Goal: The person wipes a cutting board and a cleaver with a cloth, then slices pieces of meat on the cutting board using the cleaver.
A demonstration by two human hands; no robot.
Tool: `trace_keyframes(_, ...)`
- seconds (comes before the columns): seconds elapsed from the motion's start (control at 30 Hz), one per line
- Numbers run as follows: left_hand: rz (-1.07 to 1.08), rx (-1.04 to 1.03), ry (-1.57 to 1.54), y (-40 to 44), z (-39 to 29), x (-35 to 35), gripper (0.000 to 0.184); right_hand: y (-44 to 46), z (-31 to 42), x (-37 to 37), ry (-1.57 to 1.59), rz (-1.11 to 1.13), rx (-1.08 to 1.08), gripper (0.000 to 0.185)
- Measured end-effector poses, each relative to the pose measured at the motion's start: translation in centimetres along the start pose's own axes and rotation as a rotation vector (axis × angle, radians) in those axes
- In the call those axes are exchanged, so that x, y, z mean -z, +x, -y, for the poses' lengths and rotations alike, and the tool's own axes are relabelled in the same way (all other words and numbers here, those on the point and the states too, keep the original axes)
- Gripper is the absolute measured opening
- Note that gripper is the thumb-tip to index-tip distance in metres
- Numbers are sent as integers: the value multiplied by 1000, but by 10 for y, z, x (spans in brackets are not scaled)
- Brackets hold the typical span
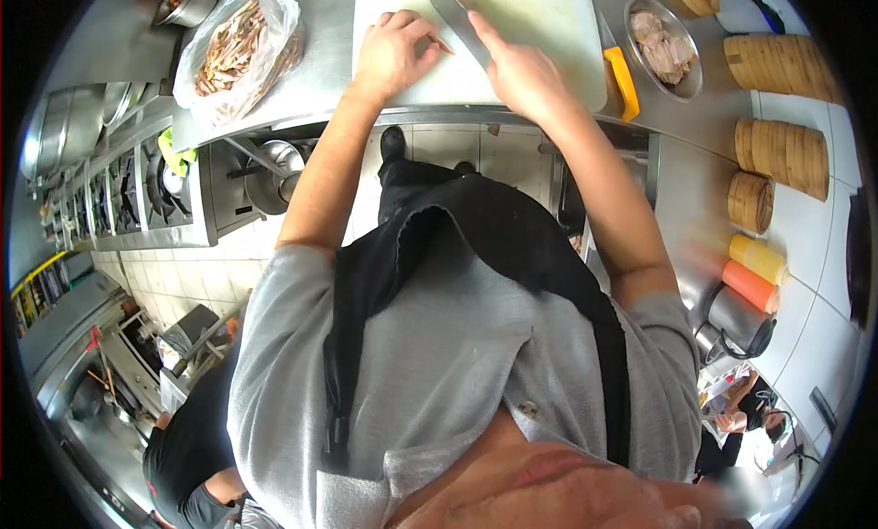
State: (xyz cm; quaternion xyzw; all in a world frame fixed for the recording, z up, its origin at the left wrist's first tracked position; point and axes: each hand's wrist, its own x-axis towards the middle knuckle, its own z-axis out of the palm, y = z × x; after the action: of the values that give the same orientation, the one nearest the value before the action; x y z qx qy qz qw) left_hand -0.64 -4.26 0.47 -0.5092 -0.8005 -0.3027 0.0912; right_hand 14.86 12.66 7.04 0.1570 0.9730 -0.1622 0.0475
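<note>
My right hand [523, 74] is wrapped round a broad-bladed knife [457, 21], whose blade points up and to the left over the white cutting board [567, 35]. On the board to the left of the blade, my left hand [396, 53] has its fingers curled over a small brown piece of food [443, 45] that sticks out beside the fingertips. The blade and the piece are a short way apart. A clear plastic bag [279, 67] full of brownish strips [233, 49] lies to the left of the board.
Right of the board are a yellow-handled knife [622, 83] and a metal bowl of pale meat [665, 49]. Bamboo steamers [782, 159] and squeeze bottles [754, 273] stand further right. Stoves [119, 195] are at left. Other people show at lower left [197, 438] and lower right [745, 415].
</note>
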Motion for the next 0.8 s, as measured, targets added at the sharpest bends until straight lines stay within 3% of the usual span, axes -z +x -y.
trace_keyframes(0.23, 35, -12, 68, -3, -3, 13, 16, 2, 1, 24, 179, -174, -39, 70)
trace_keyframes(0.3, 29, -21, 153, 7, 8, 9, 15, -2, -11, 31, 219, -98, -121, 68)
trace_keyframes(0.43, 22, 211, 409, 54, 33, 6, 26, -7, -38, 25, 312, -253, -156, 68)
trace_keyframes(0.47, 18, 208, 407, 59, 31, 3, 26, -11, -43, 25, 488, -204, -273, 69)
trace_keyframes(0.5, 41, 19, 318, 64, 25, -2, 29, -15, -46, 27, 665, -150, -392, 70)
trace_keyframes(0.53, 64, -169, 230, 69, 19, -6, 33, -12, -60, 14, 789, -205, -354, 74)
trace_keyframes(0.63, 235, -269, 253, 71, -14, -12, 37, -10, -87, -9, 1035, -233, -352, 76)
trace_keyframes(0.67, 543, -122, 204, 80, -23, -6, 45, -9, -93, -12, 1042, -238, -358, 76)
trace_keyframes(0.8, 507, -255, 243, 92, -30, 6, 25, -10, -101, -18, 1132, -258, -301, 77)
